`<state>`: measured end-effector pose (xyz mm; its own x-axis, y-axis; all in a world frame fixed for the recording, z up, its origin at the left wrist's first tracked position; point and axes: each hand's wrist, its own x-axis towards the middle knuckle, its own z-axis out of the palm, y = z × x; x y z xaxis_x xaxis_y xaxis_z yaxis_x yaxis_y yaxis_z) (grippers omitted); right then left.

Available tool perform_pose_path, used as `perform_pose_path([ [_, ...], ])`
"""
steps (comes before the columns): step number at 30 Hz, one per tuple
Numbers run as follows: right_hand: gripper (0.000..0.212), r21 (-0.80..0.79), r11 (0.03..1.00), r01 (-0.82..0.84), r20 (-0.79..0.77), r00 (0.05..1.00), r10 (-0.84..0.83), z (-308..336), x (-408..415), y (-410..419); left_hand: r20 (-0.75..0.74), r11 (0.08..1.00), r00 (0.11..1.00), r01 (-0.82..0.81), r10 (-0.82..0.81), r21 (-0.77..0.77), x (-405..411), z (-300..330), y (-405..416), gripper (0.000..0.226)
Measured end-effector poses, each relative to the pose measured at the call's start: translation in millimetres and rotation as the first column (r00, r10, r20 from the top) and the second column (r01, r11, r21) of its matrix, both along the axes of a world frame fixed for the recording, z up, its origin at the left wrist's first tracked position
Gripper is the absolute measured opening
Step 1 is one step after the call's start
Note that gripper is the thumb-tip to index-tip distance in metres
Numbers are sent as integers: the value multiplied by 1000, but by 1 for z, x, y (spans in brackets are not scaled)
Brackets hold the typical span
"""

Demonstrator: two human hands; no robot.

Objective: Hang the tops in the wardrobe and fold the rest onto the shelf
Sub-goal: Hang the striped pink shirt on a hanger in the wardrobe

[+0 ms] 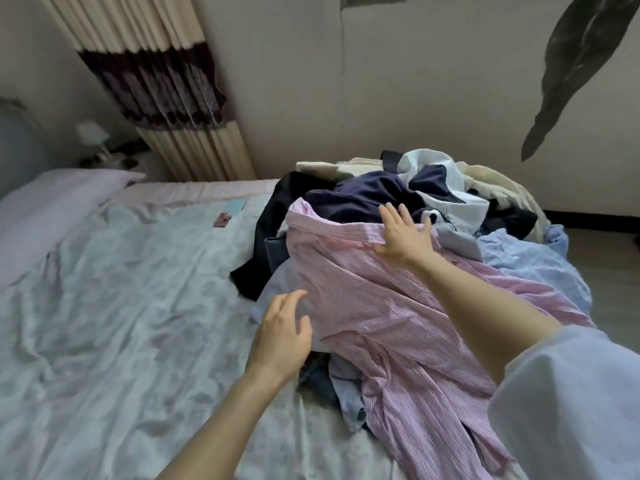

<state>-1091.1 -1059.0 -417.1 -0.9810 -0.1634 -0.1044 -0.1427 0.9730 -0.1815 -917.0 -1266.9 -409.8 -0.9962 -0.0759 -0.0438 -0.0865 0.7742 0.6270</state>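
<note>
Clothes pile [398, 216]: heaped on the bed's right side, near the wall; dark navy, black, white, cream and pale blue pieces are seen, most only in part, one under another.
Pink striped shirt [388, 306]: spread over the front of the pile, draped down toward the cam; its lower end is cut off by the frame's bottom edge and by a white sleeve [568, 403].
Right hand [403, 239]: laid flat on the shirt's upper part, fingers straight and spread wide; nothing gripped.
Left hand [282, 336]: at the shirt's left edge, fingers loosely bent and apart; whether cloth is touched can't be told, prob. just above it.
Bed sheet [114, 306]: pale, crumpled, left of the pile.
Pillow [52, 202]: at far left, partly out of frame.
Small items [228, 213]: two flat things on the sheet, too small to ID.
Curtain [162, 91]: behind the bed, w/ a dark band.
Bedside area: blurred, not readable.
</note>
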Motion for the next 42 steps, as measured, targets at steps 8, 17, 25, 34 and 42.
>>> perform_pose_path([
  [8, 37, 141, 957, -254, -254, 925, 283, -32, 57, -7, -14, 998, 999, 40, -40, -48, 7, -7, -14, 48],
  [17, 38, 45, 856, -515, -355, 792, 496, 56, 212, 42, -38, 858, 911, 372, -410, -355, 47, 48, 24, 101],
  [25, 37, -165, 984, -70, -250, 968, 27, 151, 395, 117, -11, 675, 678, 734, -735, 75, 153, 110, 106, 15],
  [34, 32, -393, 808, 438, -321, 758, -568, 240, 591, 186, -167, 287, 366, 886, -916, 365, 286, 196, 213, 15],
  [42, 26, -344, 709, 616, -413, 578, -703, 329, 790, 199, -327, -29, 176, 844, -929, 536, 422, 298, 288, 55],
])
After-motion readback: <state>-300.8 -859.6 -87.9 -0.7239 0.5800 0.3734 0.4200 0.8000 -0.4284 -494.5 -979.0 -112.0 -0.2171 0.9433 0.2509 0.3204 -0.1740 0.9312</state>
